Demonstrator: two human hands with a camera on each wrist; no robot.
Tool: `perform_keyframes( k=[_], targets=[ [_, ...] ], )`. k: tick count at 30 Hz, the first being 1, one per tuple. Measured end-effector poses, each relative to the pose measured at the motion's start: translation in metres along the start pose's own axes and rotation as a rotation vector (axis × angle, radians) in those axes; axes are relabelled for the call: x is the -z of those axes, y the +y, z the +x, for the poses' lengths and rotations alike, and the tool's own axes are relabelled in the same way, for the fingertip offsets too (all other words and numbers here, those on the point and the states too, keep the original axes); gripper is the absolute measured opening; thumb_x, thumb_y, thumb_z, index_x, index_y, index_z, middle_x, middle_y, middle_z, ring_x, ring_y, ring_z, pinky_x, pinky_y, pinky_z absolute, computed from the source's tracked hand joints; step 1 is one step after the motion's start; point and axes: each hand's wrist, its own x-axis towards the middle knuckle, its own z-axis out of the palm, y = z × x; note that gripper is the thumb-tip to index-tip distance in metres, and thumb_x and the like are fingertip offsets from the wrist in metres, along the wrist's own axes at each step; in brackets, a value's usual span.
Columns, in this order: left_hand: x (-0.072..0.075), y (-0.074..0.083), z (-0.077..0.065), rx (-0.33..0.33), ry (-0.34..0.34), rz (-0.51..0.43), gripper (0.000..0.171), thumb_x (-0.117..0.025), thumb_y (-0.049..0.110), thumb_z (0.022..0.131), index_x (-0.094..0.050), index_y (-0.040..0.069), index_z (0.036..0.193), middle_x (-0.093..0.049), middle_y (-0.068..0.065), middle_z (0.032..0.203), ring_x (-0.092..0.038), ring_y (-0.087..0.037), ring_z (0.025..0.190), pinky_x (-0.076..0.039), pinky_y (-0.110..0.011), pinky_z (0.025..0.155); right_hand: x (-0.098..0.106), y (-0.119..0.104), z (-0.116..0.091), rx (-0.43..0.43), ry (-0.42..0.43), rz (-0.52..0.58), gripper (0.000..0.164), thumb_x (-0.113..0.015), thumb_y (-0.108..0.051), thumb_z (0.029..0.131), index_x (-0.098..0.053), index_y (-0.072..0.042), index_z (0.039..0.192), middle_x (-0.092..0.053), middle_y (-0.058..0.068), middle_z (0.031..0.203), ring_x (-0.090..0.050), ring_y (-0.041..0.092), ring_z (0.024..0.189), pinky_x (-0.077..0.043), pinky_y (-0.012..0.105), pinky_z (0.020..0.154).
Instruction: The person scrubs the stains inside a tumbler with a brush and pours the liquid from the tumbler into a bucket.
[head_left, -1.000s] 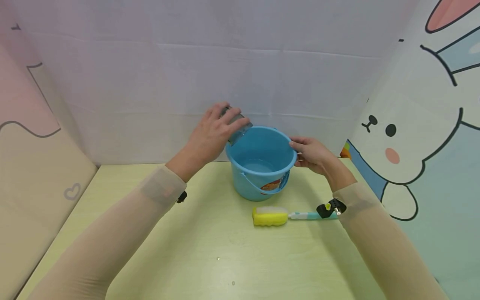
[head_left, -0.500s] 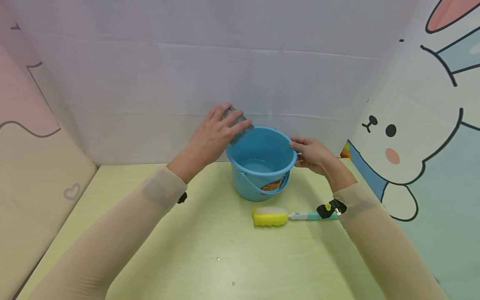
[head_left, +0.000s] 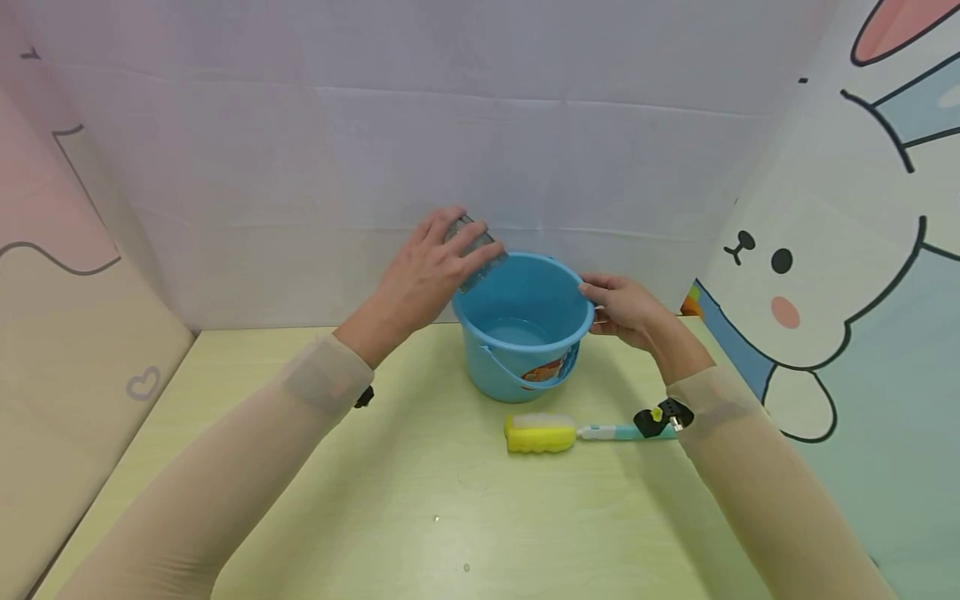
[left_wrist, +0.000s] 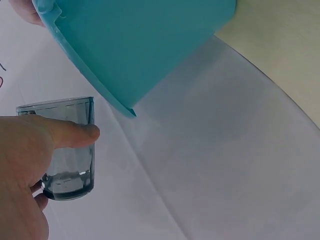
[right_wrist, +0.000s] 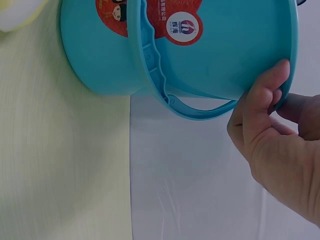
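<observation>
My left hand (head_left: 429, 271) grips a clear bluish glass (left_wrist: 72, 160), tilted over the left rim of a blue bucket (head_left: 491, 367). In the left wrist view the thumb lies across the glass's side. The bucket stands on the table, with a little clear liquid seen at its bottom. On the bucket's right side, my right hand (head_left: 626, 308) pinches the rim, thumb on one face and fingers on the other, as the right wrist view shows. A blue handle (right_wrist: 150, 60) hangs down the bucket's front, over a red label (right_wrist: 172, 22).
A brush with a yellow-and-white sponge head (head_left: 540, 433) and a pale teal handle (head_left: 615, 432) lies in front of the bucket on the light wooden table (head_left: 360, 517). A white cloth wall (head_left: 300, 208) rises behind; a rabbit-printed panel (head_left: 847, 292) stands at the right.
My left hand has shifted very slightly right with the glass, which stays tilted over the rim. The right hand and the bucket hold their places.
</observation>
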Motion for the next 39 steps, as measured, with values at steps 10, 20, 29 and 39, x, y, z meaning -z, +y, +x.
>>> perform_keyframes(
  k=[10, 20, 29, 39],
  targets=[
    [-0.006, -0.001, -0.007, 0.142, 0.079, -0.256, 0.062, -0.08, 0.001, 0.09, -0.058, 0.012, 0.147, -0.059, -0.016, 0.141, -0.048, -0.04, 0.132, -0.046, -0.051, 0.112, -0.001, 0.0, 0.0, -0.003, 0.0, 0.004, 0.055, -0.048, -0.029, 0.115, -0.036, -0.011, 0.166, -0.053, 0.024, 0.143, -0.066, 0.016, 0.084, -0.06, 0.025, 0.072],
    [-0.009, -0.003, -0.016, 0.336, 0.025, -0.446, 0.085, -0.095, 0.015, 0.081, -0.051, 0.011, 0.153, -0.054, -0.014, 0.15, -0.047, -0.039, 0.136, -0.047, -0.052, 0.11, 0.0, 0.001, 0.001, -0.002, 0.005, 0.003, 0.055, -0.049, -0.029, 0.115, -0.037, -0.01, 0.165, -0.055, 0.022, 0.138, -0.066, 0.016, 0.083, -0.06, 0.025, 0.073],
    [-0.012, -0.001, -0.023, 0.477, 0.021, -0.602, 0.088, -0.095, 0.018, 0.081, -0.048, 0.01, 0.155, -0.054, -0.014, 0.15, -0.047, -0.038, 0.137, -0.049, -0.055, 0.108, 0.001, 0.002, 0.001, -0.007, 0.003, 0.012, 0.055, -0.049, -0.029, 0.115, -0.037, -0.011, 0.166, -0.055, 0.021, 0.137, -0.066, 0.015, 0.082, -0.06, 0.025, 0.073],
    [-0.014, 0.001, -0.032, 0.525, 0.066, -0.708, 0.093, -0.096, 0.023, 0.08, -0.045, 0.006, 0.155, -0.054, -0.013, 0.151, -0.049, -0.034, 0.138, -0.042, -0.051, 0.115, 0.0, 0.001, 0.001, -0.01, 0.002, 0.01, 0.055, -0.049, -0.029, 0.115, -0.036, -0.011, 0.166, -0.055, 0.022, 0.137, -0.065, 0.014, 0.08, -0.059, 0.025, 0.072]
  ],
)
